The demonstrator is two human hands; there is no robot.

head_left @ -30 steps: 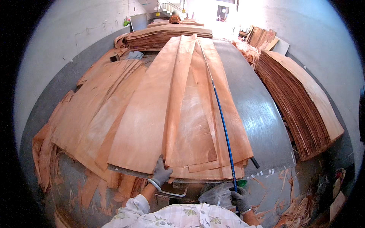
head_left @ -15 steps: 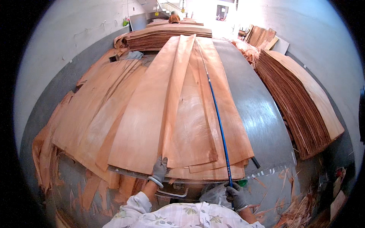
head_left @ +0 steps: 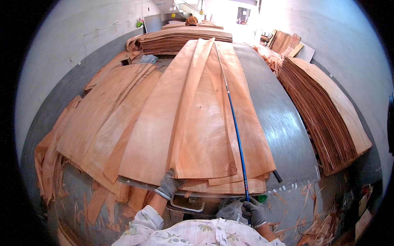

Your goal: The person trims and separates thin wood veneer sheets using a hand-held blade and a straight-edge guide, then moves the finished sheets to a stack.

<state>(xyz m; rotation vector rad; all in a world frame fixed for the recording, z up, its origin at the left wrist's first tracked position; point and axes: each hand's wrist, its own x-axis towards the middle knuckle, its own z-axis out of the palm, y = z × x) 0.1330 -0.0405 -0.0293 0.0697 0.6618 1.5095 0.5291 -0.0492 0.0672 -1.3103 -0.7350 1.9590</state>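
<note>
My left hand [head_left: 169,185], in a grey glove, pinches the near left corner of a thin wood veneer sheet [head_left: 205,135]. That sheet lies on other veneer and has a long raised fold running to its far end. My closed right hand [head_left: 254,212], gloved too, grips the lower part of a long blue pole [head_left: 237,139]. The pole slants away over the veneer, its thin pale tip near the far end of the sheets. Below it, a wider veneer sheet [head_left: 152,135] shows at the left. Part of my left fingers is hidden at the sheet's edge.
A smooth grey tabletop [head_left: 283,119] shows at right, with a short dark rod [head_left: 277,176] at its veneer side. Tall veneer stacks stand right [head_left: 324,119] and at the back [head_left: 184,41]. More sheets [head_left: 94,119] lie left. A person [head_left: 191,21] is far back.
My left hand has moved slightly left and toward me with the sheet's corner, and the fold's near end is spread wider. My right hand still holds the pole.
</note>
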